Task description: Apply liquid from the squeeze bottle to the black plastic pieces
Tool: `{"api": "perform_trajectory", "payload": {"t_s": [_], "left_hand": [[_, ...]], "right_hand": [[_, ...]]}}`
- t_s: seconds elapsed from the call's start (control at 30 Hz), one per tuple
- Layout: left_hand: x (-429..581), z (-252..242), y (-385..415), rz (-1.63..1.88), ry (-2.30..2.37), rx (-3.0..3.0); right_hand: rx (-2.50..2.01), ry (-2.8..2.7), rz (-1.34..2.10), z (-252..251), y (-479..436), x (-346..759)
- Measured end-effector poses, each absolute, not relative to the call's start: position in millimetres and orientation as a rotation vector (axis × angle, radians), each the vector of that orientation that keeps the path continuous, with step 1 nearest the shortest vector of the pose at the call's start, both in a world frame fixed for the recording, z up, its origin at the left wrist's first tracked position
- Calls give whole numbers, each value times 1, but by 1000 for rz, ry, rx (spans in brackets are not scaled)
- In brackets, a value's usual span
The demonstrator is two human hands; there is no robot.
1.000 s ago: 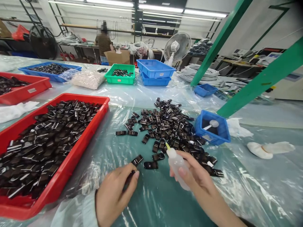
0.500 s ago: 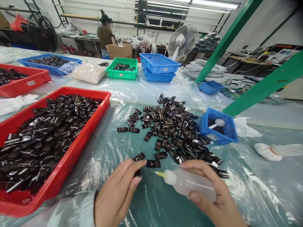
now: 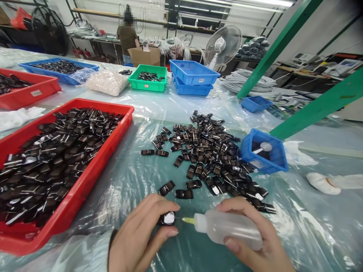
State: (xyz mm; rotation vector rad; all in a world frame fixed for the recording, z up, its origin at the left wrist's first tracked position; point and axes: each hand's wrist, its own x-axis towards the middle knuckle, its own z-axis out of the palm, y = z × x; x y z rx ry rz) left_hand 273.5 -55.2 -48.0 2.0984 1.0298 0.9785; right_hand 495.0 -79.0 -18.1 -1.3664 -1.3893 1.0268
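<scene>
My right hand (image 3: pixel 249 230) is wrapped round a translucent squeeze bottle (image 3: pixel 232 228) with a white cap and a thin yellow-based needle tip, lying nearly level and pointing left. The tip is just short of a small glossy black plastic piece (image 3: pixel 168 218) between the thumb and fingers of my left hand (image 3: pixel 147 230). That piece's end shows a bright white reflection, and its rear is hidden by my fingers. Just beyond my left hand lie a few loose black pieces (image 3: pixel 184 194). A larger heap of like pieces (image 3: pixel 210 147) spreads behind them.
At left stands a red tray (image 3: pixel 113 139) full of black pieces. A blue bin (image 3: pixel 266 164) with a white spoon sits right of the heap, near a green post (image 3: pixel 312 107). Farther back are a green tray (image 3: pixel 147 87), stacked blue trays (image 3: pixel 194 77) and a person (image 3: pixel 127 39).
My left thumb and fingers have parted somewhat, showing more of the black piece between them. The bottle has shifted slightly down, its tip now level with the piece.
</scene>
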Motion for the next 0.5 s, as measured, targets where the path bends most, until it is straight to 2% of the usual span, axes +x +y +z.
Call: {"api": "perform_trajectory", "payload": {"t_s": [0.5], "left_hand": [[275, -44, -56, 1081, 820, 2133]], "right_hand": [[-1344, -1459, 1043, -22, -81, 502]]}}
